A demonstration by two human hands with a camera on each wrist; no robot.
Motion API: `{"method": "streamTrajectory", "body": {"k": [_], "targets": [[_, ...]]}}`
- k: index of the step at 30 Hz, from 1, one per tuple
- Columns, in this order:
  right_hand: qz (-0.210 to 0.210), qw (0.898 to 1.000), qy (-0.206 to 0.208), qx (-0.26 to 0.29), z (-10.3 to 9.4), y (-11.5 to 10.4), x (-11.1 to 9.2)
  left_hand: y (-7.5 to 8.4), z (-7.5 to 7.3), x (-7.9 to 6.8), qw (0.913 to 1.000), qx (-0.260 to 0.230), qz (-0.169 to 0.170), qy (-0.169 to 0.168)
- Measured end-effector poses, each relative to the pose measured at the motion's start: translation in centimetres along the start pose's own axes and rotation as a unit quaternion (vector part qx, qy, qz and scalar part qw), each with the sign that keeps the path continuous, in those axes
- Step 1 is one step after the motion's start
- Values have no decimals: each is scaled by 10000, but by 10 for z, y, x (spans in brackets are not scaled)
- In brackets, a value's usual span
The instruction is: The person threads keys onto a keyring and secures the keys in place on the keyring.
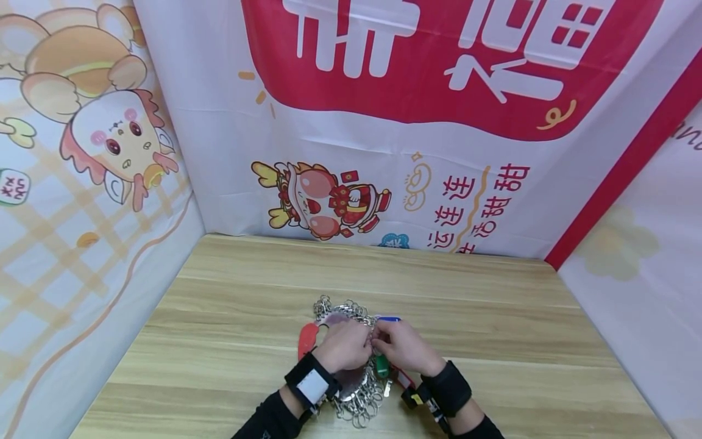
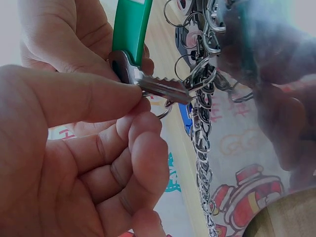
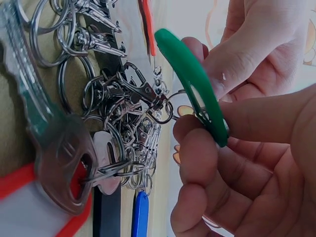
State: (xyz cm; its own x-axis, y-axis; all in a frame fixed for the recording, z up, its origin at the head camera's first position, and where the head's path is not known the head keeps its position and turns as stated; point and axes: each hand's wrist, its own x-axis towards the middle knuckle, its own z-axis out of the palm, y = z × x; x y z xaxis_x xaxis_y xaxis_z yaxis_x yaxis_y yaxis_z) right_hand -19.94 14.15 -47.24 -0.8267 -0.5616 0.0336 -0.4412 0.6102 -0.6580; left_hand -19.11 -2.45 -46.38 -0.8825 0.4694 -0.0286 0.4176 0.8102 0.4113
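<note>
A shiny round metal disc point(image 1: 351, 383) lies on the table, its rim hung with many clasps and split rings point(image 3: 140, 98). Over it, in the head view, my left hand point(image 1: 345, 346) and right hand point(image 1: 408, 349) meet near the right rim. My right hand point(image 3: 247, 168) pinches a green key tag point(image 3: 197, 84) between thumb and fingers. A key point(image 2: 160, 89) sticks out by the tag. Thumb and forefinger of my left hand point(image 2: 74, 143) pinch a small key ring point(image 2: 165, 111) close to the key, partly hidden by the fingertips.
A red tag point(image 1: 308, 340) lies left of the disc; a blue tag point(image 1: 389, 319) lies at its upper right. A red-and-white tag with keys point(image 3: 64, 168) lies near the right wrist. Printed cloth walls point(image 1: 219, 122) enclose the wooden table point(image 1: 219, 317).
</note>
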Motion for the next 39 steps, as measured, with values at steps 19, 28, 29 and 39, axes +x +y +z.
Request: {"method": "streamTrajectory", "body": {"k": [19,28,29,39], "targets": [[9,9997,242,-7,1,1,-4,3,4,-3,9997,-212,1,106],[-41,9999,101,61,1,3,-4,2,6,-2,9994,-330,-85,51],[-26,9999,99,74,1,3,-4,2,5,-1,9992,-380,-84,49],[26,9996,290,35,-3,2,0,1,-2,2,9995,-260,152,120]]}}
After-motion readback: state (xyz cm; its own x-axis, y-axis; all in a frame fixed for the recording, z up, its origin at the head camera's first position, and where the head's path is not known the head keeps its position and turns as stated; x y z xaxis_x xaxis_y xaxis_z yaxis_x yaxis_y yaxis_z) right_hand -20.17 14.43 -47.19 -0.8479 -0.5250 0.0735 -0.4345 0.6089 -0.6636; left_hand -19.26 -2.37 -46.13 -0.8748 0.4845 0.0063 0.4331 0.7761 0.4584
